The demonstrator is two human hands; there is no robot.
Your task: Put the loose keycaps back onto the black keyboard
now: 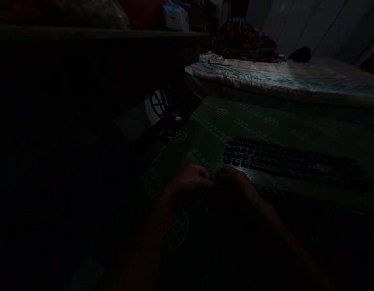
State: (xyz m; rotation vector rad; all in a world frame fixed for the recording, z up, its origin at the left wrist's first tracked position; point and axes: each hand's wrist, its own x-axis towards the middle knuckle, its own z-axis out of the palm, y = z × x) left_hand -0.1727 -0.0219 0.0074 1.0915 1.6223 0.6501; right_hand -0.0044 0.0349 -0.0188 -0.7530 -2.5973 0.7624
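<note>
The picture is very dark. My left hand (pixel 191 178) and my right hand (pixel 232 182) meet over a green printed sheet, their fingertips closed and pressed together. Between them is a small dark thing (pixel 213 177), too dim to name. Just beyond my right hand lie rows of black keyboard keys (pixel 284 159), with gaps showing between those at the left end. A second dark row of keys (pixel 296 194) runs nearer to me, partly behind my right hand and wrist. Whatever lies under my palms is lost in shadow.
The green sheet (pixel 202 133) bears pale globe prints and lettering. Farther back is a bed with a striped cover (pixel 265 76) and a bundle of patterned cloth (pixel 244 40). A dark table edge (pixel 114 34) stands at left, with a round fan-like grille (pixel 159 103) below it.
</note>
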